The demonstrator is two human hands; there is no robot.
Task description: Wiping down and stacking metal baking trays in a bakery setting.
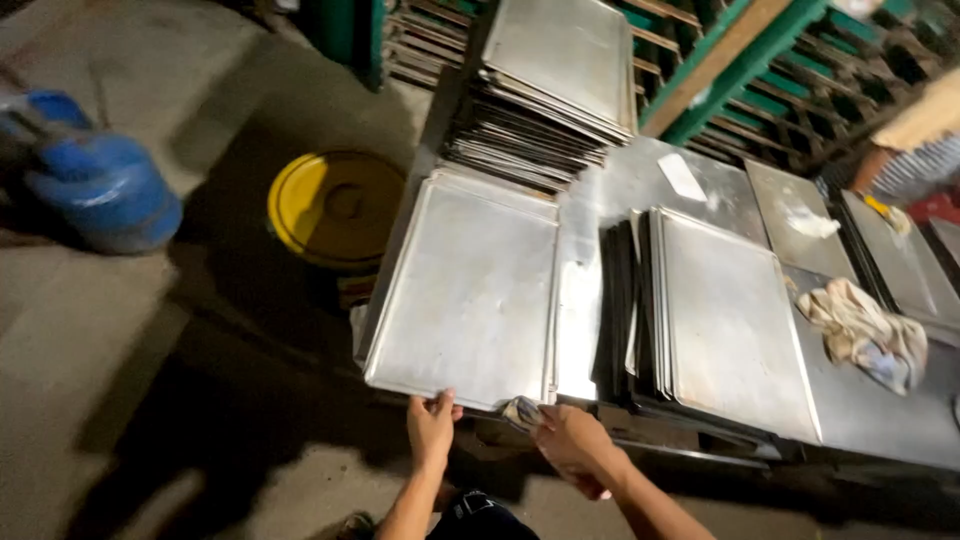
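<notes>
Metal meets our hands first: our left hand (431, 428) pinches the near edge of a flat tray (465, 290) while our right hand (570, 440) clutches a rag (522, 410) just beside it, on a steel desk (640, 180) stacked with trays (730, 320), over a concrete floor (120, 350).

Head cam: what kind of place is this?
Probably a bakery or food workshop back room: stacks of metal baking trays on a steel table, green racks behind, bare concrete floor.
</notes>
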